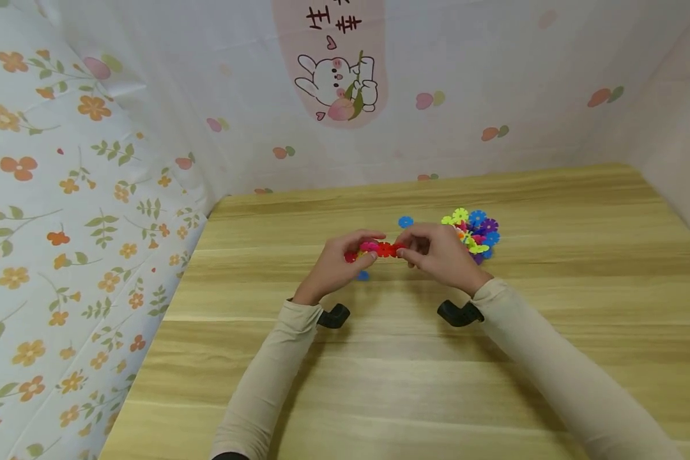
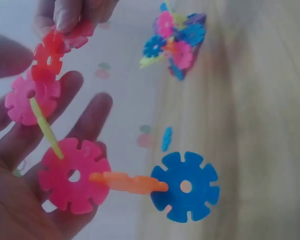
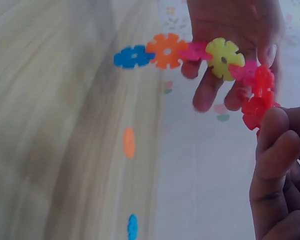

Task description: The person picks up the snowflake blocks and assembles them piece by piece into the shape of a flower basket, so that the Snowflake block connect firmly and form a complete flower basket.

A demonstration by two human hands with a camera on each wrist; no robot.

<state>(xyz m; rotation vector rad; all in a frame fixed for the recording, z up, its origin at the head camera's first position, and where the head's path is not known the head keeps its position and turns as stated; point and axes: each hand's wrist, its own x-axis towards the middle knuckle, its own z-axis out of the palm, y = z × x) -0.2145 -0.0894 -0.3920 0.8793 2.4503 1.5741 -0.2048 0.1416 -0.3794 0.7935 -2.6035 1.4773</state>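
Both hands hold a chain of slotted plastic snowflake discs above the table. In the right wrist view the chain runs from a blue disc through an orange disc, a pink one, a yellow disc and another pink one to red discs. My left hand grips it near the pink and red discs, thumb in front and fingers spread behind. With thumb and fingertips, my right hand pinches a red disc at the other end, partly hiding it. The blue end hangs free past the left hand.
A pile of mixed-colour snowflake discs lies on the wooden table just beyond the right hand. A loose blue disc and a loose orange disc lie apart from it. Printed cloth hangs behind the table.
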